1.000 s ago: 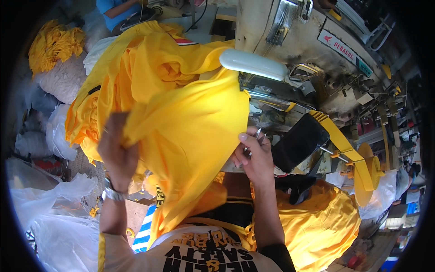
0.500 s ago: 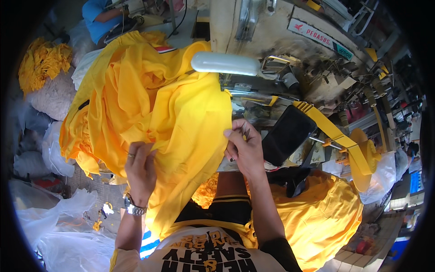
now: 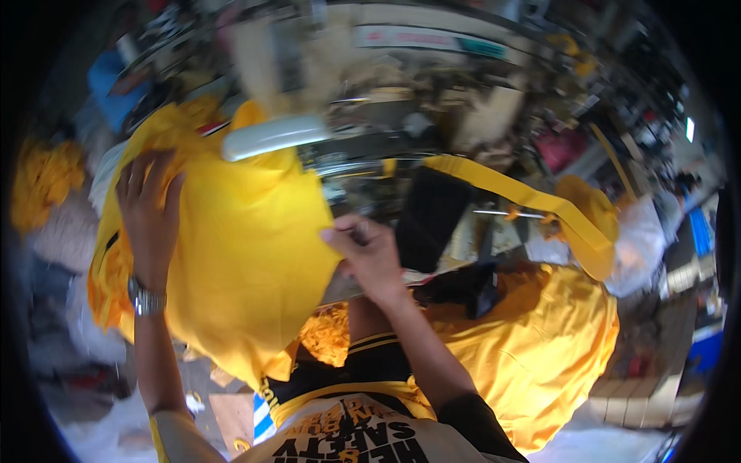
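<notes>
A large piece of yellow fabric (image 3: 247,255) spreads over the sewing machine's work surface, its near part fairly smooth and its lower edge hanging toward my lap. My left hand (image 3: 147,208), with a metal watch on the wrist, lies on the fabric's upper left part with its fingers extended. At the cloth's right edge, my right hand (image 3: 367,251) pinches the fabric between thumb and forefinger. Motion blur hides whether anything else is in that palm. Beyond the cloth stands the industrial sewing machine (image 3: 401,92), with a pale rounded bar (image 3: 278,137) reaching over the fabric.
Right of my right hand is a black flat rectangular device (image 3: 434,220). A yellow strip (image 3: 509,185) runs to a yellow roll (image 3: 590,224). More yellow cloth (image 3: 532,347) is heaped at the lower right. A co-worker in a blue top (image 3: 116,89) sits at the far left.
My left hand has gone up and left across the fabric, which now lies smoother and wider. My right hand remains at its right edge. The whole view has swung, shifting the machine leftward.
</notes>
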A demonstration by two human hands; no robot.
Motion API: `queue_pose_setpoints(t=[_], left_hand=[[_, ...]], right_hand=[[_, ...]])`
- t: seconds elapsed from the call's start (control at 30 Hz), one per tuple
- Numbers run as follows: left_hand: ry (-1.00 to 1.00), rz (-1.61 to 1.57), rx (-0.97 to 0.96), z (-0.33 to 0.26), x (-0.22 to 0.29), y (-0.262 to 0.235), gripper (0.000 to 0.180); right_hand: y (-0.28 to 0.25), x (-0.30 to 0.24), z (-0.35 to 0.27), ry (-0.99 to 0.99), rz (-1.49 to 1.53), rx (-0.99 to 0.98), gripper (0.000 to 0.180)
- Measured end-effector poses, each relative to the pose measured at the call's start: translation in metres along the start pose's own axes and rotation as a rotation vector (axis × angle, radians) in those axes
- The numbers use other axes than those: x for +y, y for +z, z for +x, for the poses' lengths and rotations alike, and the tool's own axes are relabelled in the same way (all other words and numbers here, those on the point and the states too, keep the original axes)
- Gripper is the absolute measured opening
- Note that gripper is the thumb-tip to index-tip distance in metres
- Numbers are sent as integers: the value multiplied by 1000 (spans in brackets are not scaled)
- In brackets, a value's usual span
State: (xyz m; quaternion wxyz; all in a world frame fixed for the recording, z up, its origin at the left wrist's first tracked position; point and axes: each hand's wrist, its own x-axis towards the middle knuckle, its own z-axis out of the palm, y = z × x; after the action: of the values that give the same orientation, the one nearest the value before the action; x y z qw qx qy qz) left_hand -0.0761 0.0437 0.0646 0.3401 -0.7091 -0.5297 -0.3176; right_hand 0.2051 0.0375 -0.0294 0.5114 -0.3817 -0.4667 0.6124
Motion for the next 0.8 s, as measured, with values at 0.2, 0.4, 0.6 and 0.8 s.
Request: queue_pose_setpoints(t=[0.2,0.4,0.6,0.8], left_hand=[[93,-436,-194,-61,100,6,51],[125,-295,-271,-72,126,49,62],[178,-316,-267,-66,115,36,45],[147,-310,-283,-67,102,22,30]], right_hand=[[18,23,18,-242,-31,-62,9],[6,12,5,-335,-112,-21,25],[4,11,-1,-271,-55,-70,25],[15,12,-4,-126,-75,-152,22]])
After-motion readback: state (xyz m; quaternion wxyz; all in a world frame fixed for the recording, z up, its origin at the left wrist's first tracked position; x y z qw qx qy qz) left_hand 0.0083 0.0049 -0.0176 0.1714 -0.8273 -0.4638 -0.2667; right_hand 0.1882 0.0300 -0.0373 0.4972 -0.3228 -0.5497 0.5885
